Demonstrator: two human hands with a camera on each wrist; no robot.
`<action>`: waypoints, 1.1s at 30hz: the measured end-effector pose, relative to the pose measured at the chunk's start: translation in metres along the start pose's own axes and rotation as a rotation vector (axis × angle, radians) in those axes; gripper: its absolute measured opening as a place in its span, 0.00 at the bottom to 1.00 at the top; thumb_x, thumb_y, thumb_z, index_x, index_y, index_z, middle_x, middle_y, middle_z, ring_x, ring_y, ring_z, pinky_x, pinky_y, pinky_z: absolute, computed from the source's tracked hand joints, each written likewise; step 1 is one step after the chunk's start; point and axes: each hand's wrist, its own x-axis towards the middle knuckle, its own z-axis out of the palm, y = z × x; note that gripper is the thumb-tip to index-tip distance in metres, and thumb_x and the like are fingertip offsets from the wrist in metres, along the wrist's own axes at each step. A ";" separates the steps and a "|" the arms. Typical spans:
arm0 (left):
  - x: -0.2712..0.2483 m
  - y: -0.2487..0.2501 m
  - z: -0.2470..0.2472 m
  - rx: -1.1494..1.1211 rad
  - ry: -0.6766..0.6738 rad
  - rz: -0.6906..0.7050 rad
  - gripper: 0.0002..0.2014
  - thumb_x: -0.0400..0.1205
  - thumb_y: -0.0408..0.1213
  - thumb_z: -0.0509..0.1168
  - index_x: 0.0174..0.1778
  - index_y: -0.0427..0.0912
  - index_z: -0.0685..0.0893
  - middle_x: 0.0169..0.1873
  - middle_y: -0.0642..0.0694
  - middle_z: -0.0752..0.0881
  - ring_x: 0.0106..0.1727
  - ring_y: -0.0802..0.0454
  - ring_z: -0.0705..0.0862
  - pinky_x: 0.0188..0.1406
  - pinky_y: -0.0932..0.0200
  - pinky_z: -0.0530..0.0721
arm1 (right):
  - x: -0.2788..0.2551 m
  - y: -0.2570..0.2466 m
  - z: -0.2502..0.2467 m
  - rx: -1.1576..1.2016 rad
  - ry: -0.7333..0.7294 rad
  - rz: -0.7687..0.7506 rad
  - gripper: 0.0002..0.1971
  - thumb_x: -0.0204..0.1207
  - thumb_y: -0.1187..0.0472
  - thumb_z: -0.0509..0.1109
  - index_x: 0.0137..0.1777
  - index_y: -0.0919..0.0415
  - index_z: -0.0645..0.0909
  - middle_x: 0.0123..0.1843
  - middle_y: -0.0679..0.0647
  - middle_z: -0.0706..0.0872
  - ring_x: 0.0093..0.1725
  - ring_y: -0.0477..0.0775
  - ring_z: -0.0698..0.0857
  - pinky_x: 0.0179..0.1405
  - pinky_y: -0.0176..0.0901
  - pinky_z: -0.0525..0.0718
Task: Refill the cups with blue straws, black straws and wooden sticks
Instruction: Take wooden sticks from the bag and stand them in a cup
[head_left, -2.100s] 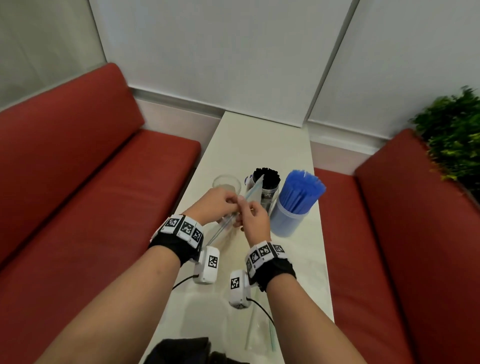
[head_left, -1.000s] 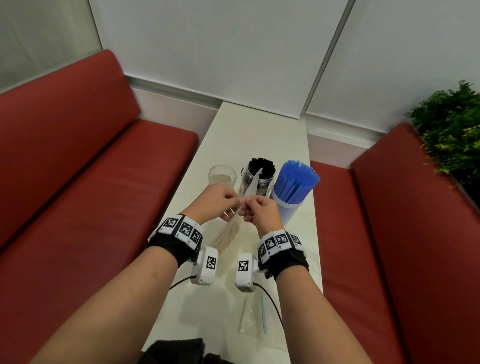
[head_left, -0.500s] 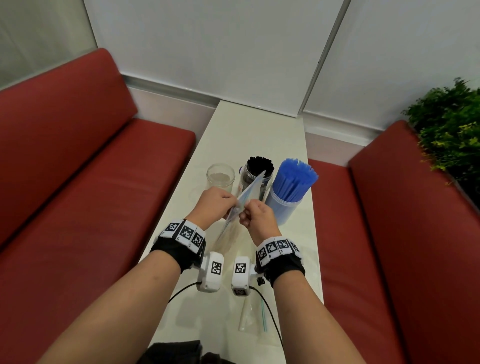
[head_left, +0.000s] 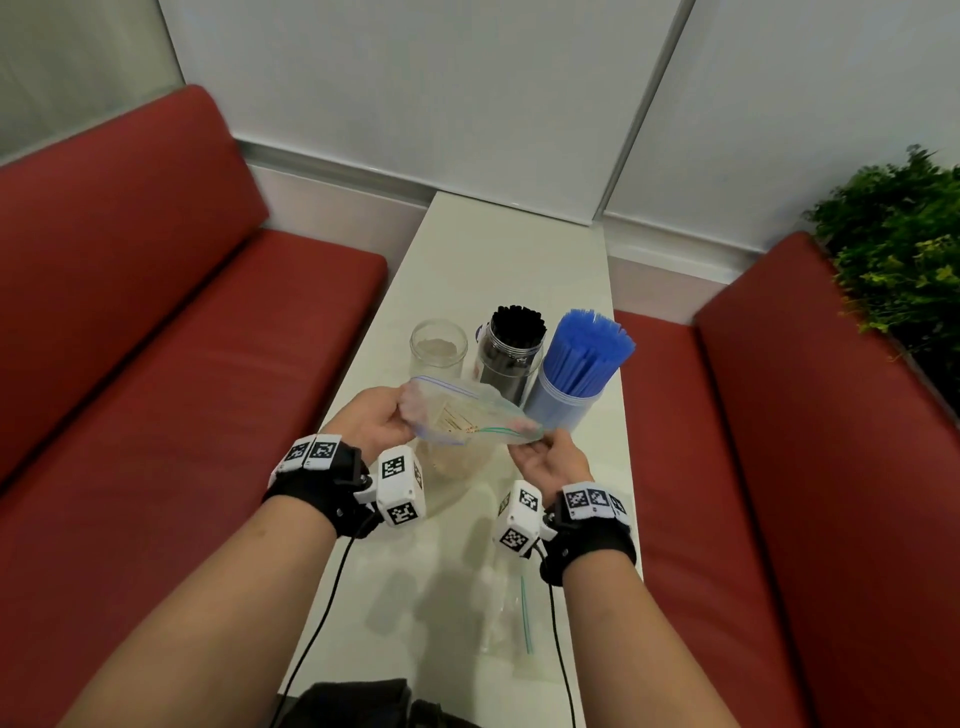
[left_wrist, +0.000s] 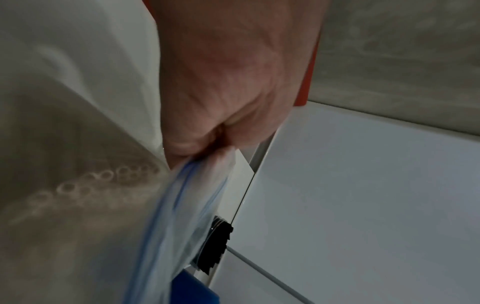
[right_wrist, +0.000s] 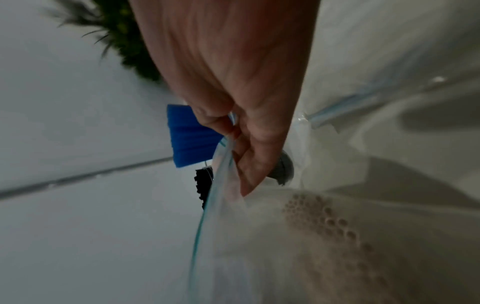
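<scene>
A clear zip bag (head_left: 470, 410) of wooden sticks (head_left: 457, 423) hangs above the white table (head_left: 498, 260) with its mouth pulled wide. My left hand (head_left: 382, 421) pinches the bag's left lip (left_wrist: 197, 174), and my right hand (head_left: 550, 457) pinches the right lip (right_wrist: 223, 164). The stick ends (right_wrist: 324, 218) show through the plastic. Behind the bag stand three cups: a clear glass cup (head_left: 439, 345) on the left, a cup of black straws (head_left: 514, 348) in the middle, and a cup of blue straws (head_left: 582, 369) on the right.
Another clear zip bag (head_left: 511, 618) lies flat on the table near its front edge. Red bench seats (head_left: 182, 389) flank the narrow table on both sides. A green plant (head_left: 898, 244) stands at the far right. Wrist cables trail toward me.
My hands have moved apart, each pulling one lip, so the bag's mouth, held narrow before, now gapes wide and faces up. The cups have not moved.
</scene>
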 end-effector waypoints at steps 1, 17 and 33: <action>0.000 0.000 -0.002 0.045 -0.020 -0.016 0.15 0.84 0.22 0.48 0.36 0.43 0.70 0.19 0.54 0.59 0.17 0.60 0.55 0.12 0.73 0.55 | 0.002 0.000 -0.002 0.047 0.018 0.033 0.09 0.86 0.73 0.52 0.48 0.71 0.73 0.48 0.66 0.83 0.43 0.60 0.83 0.51 0.56 0.86; -0.002 -0.009 0.013 1.004 -0.313 0.273 0.17 0.81 0.38 0.72 0.61 0.32 0.80 0.31 0.51 0.75 0.24 0.59 0.67 0.21 0.66 0.66 | -0.015 0.030 0.027 -1.311 -0.158 -0.008 0.16 0.89 0.53 0.60 0.46 0.63 0.80 0.32 0.56 0.86 0.25 0.51 0.84 0.28 0.40 0.83; -0.011 0.007 -0.028 0.987 0.365 0.060 0.13 0.87 0.32 0.62 0.62 0.26 0.77 0.51 0.35 0.85 0.43 0.41 0.88 0.41 0.46 0.88 | -0.009 0.025 0.028 -1.434 0.049 -0.180 0.04 0.84 0.69 0.63 0.56 0.67 0.77 0.60 0.71 0.86 0.51 0.65 0.89 0.56 0.61 0.91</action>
